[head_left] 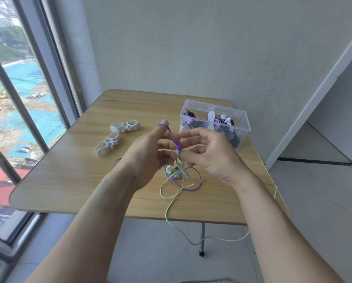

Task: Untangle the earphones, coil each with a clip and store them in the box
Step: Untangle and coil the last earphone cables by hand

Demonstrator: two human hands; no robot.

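My left hand (148,154) is raised above the wooden table (73,176) with the purple earphone cord (191,185) looped round its thumb tip. My right hand (207,154) pinches a purple earbud with a grey tip between thumb and fingers, right next to the left fingers. Below the hands the purple cord lies tangled with a green earphone cord (169,213), which trails off the table's front edge. Two white clips (125,126) (107,144) lie left of the hands. A clear plastic box (240,127) at the back right holds several coiled earphones.
The table stands in a corner, with a large window on the left and a pale wall behind. A metal table leg (202,240) shows below the front edge. The green cord hangs in a loop over the grey floor.
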